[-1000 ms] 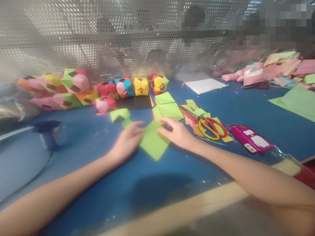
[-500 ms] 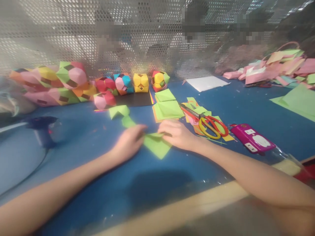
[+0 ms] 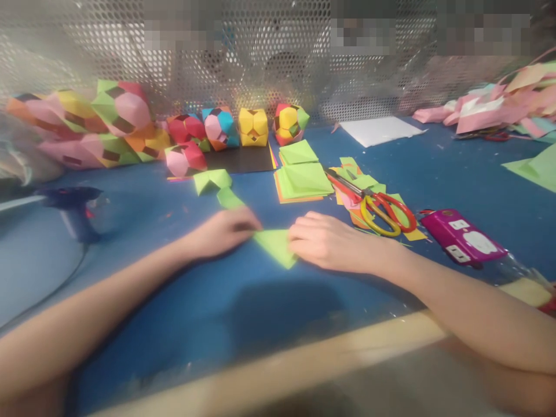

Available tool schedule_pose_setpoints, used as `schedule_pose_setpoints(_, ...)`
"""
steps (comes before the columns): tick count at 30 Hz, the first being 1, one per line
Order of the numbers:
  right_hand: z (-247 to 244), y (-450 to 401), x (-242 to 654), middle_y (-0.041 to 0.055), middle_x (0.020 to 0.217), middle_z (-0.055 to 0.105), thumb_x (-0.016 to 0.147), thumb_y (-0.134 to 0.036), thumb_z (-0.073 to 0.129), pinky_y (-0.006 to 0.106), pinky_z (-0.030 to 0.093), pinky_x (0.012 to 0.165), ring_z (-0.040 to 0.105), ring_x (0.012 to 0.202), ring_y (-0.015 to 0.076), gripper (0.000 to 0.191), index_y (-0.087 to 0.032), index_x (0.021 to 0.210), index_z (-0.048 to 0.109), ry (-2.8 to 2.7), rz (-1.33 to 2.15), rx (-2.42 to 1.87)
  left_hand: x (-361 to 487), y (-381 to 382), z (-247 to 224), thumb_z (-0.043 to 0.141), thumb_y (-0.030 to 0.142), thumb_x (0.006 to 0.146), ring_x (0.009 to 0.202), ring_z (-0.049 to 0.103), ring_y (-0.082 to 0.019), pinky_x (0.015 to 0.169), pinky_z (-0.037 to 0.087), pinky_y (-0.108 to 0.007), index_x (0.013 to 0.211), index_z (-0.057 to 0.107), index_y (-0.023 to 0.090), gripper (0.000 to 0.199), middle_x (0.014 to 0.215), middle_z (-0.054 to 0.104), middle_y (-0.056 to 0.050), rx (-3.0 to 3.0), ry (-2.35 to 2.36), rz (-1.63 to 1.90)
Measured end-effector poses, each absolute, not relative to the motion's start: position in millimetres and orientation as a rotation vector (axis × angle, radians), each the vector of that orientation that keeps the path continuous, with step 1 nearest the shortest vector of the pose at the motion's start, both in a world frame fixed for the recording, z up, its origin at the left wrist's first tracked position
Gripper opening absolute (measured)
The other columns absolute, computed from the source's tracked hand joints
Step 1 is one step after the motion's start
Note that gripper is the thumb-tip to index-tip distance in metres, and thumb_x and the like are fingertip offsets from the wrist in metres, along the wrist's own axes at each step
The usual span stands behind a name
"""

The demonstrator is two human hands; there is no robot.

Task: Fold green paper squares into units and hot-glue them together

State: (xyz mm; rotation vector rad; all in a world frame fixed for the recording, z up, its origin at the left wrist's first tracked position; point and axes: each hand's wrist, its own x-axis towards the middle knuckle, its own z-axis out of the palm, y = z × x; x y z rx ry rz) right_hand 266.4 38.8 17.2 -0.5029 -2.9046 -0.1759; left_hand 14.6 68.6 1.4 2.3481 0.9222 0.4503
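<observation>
A green paper [image 3: 274, 244], folded to a triangle with its point toward me, lies between my hands on the blue table [image 3: 182, 330]. My left hand [image 3: 230, 230] is closed, its fingertips pinching the paper's left corner. Curled fingers of my right hand [image 3: 321, 240] press on the paper's right side and hide that corner. Just beyond my left hand lie folded green pieces [image 3: 212, 180]. A stack of green squares [image 3: 304, 180] sits beyond my right hand.
Red-and-yellow scissors [image 3: 377, 211] rest on paper scraps. A purple case [image 3: 464, 236] is at the right, a dark blue tool [image 3: 76, 213] with a cord at the left. Paper balls [image 3: 253, 127] line the back by a perforated metal screen [image 3: 286, 75]; a white sheet [image 3: 377, 131] lies near it.
The view has shifted, so the table's items appear higher. My right hand has come down over the paper's right side, covering more of it, and the paper now looks narrower.
</observation>
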Motion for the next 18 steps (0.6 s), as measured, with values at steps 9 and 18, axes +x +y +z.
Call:
schedule_pose_setpoints(9,22.2,34.6,268.1,0.0053,0.081,0.06,0.091,-0.01,0.039,0.029,0.026,0.067,0.043,0.071,0.0151,0.028,-0.014,0.073,0.06,-3.002,-0.123,-0.534,11.6,74.0,2.1,0.051,0.029,0.086,0.085,0.059,-0.013,0.082,0.047,-0.027,0.085,0.063,0.017,0.016,0.091,0.062,-0.004,2.311,0.881,0.408)
schedule_pose_setpoints(18,24.5,33.0,268.9,0.0048,0.077,0.059,0.091,-0.008,0.036,0.029,0.027,0.066,0.043,0.068,0.0144,0.032,-0.014,0.074,0.061,-3.015,-0.118,-0.512,12.3,75.7,5.1,0.054,0.03,0.084,0.083,0.059,-0.012,0.08,0.047,-0.025,0.084,0.064,0.018,0.016,0.089,0.063,-0.003,2.283,0.851,0.395)
